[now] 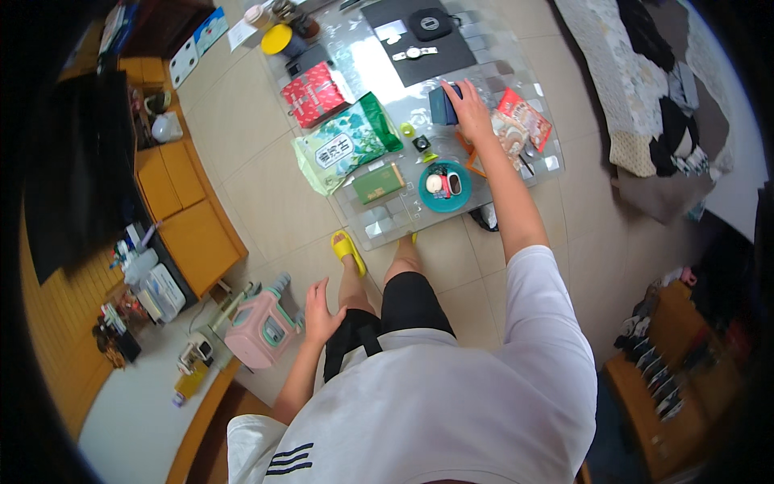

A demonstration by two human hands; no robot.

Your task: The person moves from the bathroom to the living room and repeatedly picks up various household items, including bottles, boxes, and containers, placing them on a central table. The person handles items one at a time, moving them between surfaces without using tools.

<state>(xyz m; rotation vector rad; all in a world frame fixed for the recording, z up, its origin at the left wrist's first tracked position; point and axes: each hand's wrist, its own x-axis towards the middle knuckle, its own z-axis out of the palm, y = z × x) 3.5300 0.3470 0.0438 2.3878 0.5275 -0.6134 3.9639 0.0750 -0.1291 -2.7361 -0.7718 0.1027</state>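
Note:
My right hand point(470, 112) reaches across the glass-topped table point(354, 57) and grips a small dark blue box point(439, 107), fingers over its right side. A teal plastic bowl point(424, 196) nearer my body holds several small items, among them a white round one. Between bowl and box lie a small black item point(421, 143) and a yellow-green round object point(407, 129). Orange and red snack packets point(525, 118) rest to the right of my right wrist. Low beside my thigh, my left hand point(323, 314) hangs with its fingers apart and holds nothing.
Left on the table are a green box point(378, 183), a green-and-white package point(344, 145) and a red tissue pack point(314, 95). A wristwatch point(414, 53) and a black case point(430, 23) lie on a dark mat point(417, 72). A pink plastic carrier point(261, 333) stands by my left hand.

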